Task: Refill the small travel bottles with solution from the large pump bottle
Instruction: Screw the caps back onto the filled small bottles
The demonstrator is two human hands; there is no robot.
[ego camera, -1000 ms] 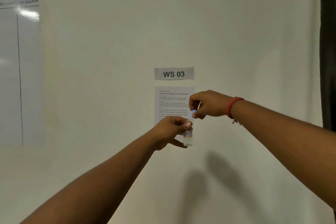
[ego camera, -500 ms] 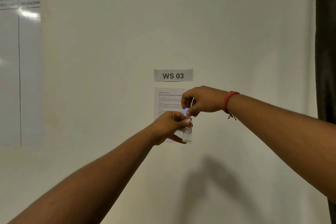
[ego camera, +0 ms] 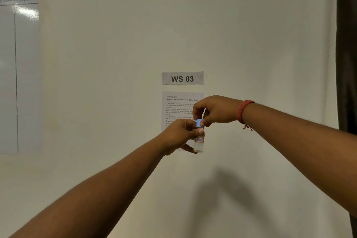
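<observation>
pale wall (ego camera: 251,44) behind, ws 03 sign (ego camera: 182,78) at 12 o'clock. small travel bottle (ego camera: 199,144) upright just below centre, gripped by left hand (ego camera: 180,135); blue cap (ego camera: 199,123) pinched by right hand (ego camera: 214,110). best: hold bottle steady, twist cap squarely, avoid tilting.

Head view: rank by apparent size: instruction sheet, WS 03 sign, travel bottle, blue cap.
1. instruction sheet, partly hidden by the hands
2. WS 03 sign
3. travel bottle, nearer the camera, partly covered
4. blue cap
</observation>
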